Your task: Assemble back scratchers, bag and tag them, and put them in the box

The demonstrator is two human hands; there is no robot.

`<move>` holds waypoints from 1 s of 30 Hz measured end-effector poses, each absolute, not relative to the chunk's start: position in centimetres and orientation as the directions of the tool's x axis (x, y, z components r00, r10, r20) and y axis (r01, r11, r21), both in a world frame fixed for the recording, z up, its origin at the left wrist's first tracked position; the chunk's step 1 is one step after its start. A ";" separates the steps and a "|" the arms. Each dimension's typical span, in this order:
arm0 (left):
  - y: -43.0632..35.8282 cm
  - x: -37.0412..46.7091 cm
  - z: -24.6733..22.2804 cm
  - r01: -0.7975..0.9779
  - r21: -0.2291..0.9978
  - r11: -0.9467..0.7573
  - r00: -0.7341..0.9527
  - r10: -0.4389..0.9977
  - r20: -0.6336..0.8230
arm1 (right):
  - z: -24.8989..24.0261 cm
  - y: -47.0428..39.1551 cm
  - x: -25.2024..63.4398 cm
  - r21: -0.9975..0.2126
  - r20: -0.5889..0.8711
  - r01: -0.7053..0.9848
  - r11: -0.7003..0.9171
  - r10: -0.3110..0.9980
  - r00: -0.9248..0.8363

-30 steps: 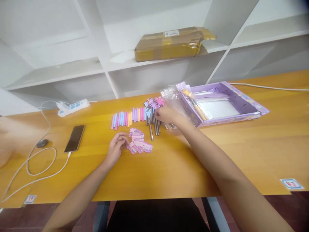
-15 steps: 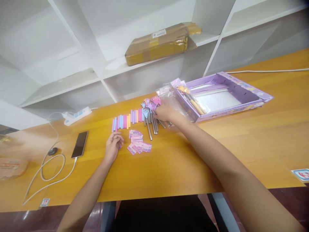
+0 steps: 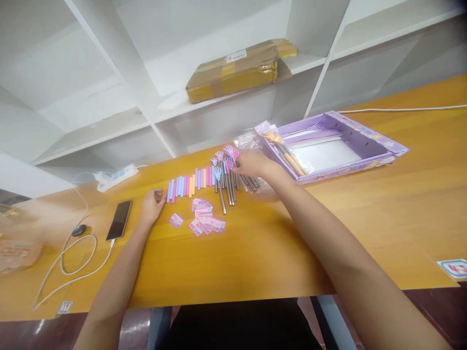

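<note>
My left hand [image 3: 152,206], fingers curled, is at the left end of a row of coloured tube handles [image 3: 187,185], its fingertips beside the end purple one. Whether anything is in those fingers is hidden. My right hand [image 3: 252,164] is closed at the heads of a pile of back scratchers with metal rods [image 3: 230,189], its fingers on one with a pink hand-shaped head [image 3: 229,166]. A blue-headed back scratcher [image 3: 218,173] lies at the pile's left. Pink printed cards [image 3: 205,223] lie in front, and a single card [image 3: 176,220] lies apart from them.
A purple open box [image 3: 365,167] with bagged back scratchers [image 3: 288,153] on its edge stands at the right. Clear plastic bags [image 3: 248,139] lie beside it. At the left are a phone [image 3: 119,219], its cable and a power strip [image 3: 117,178]. A taped carton [image 3: 233,73] sits on the shelf.
My left hand has moved left from beside the cards to the end of the handle row, leaving one card on the table. My right hand stays at the back scratchers, whose heads have shifted slightly.
</note>
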State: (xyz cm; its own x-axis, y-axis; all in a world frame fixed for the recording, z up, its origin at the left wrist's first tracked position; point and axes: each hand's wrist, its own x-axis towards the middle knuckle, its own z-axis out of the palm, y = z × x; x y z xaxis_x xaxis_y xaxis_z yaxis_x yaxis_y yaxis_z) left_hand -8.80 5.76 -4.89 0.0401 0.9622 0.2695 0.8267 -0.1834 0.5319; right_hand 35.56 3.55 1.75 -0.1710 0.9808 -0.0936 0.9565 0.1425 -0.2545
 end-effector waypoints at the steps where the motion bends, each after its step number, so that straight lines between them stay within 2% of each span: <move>1: 5.8 -8.9 -5.1 0.839 0.514 -0.181 0.048 0.964 0.261 | 1.8 3.5 35.6 -0.254 -0.090 0.957 0.141 0.982 -0.168; 7: 5.9 -8.8 -5.1 0.881 0.427 -0.202 0.125 0.971 0.202 | 2.7 3.1 35.5 -0.249 -0.093 0.961 0.118 0.985 -0.145; 9: 6.0 -9.0 -4.7 0.891 0.406 -0.201 0.140 0.974 0.176 | 4.0 2.0 35.6 -0.271 -0.048 0.956 0.108 0.991 -0.125; 14: 4.2 -10.4 -2.5 0.900 0.368 -0.236 0.199 0.971 0.134 | 9.0 -4.7 36.3 -0.510 0.312 0.832 0.217 0.948 -0.056; 16: 1.7 -10.7 -1.3 0.893 0.362 -0.266 0.231 0.963 0.138 | 10.0 -8.7 36.4 -0.589 0.343 0.770 0.247 0.938 -0.039; 19: -3.9 -10.1 0.0 0.842 0.392 -0.371 0.334 0.929 0.161 | 8.6 -14.9 35.6 -0.696 0.296 0.689 0.202 0.955 0.018; 24: -13.6 -6.1 -0.6 0.671 0.618 -0.410 0.460 0.884 0.088 | 1.2 -22.3 32.4 -0.931 0.119 0.360 0.056 0.981 0.155; 27: -16.7 -3.7 -2.4 0.615 0.672 -0.412 0.505 0.860 0.065 | -2.6 -24.1 30.9 -0.985 0.032 0.170 -0.009 0.972 0.233; 30: -17.8 -2.4 -4.1 0.619 0.675 -0.401 0.497 0.866 0.059 | -4.9 -24.5 30.4 -0.998 -0.053 0.025 -0.061 0.966 0.254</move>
State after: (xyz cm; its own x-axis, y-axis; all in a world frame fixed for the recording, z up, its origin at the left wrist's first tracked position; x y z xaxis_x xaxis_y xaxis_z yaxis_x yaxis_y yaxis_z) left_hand -2.41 -17.78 -4.09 0.4969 0.8658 0.0591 0.6191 -0.4014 0.6750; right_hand 30.44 -24.46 -4.94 0.2540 0.9657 -0.0530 0.0252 -0.0614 -0.9978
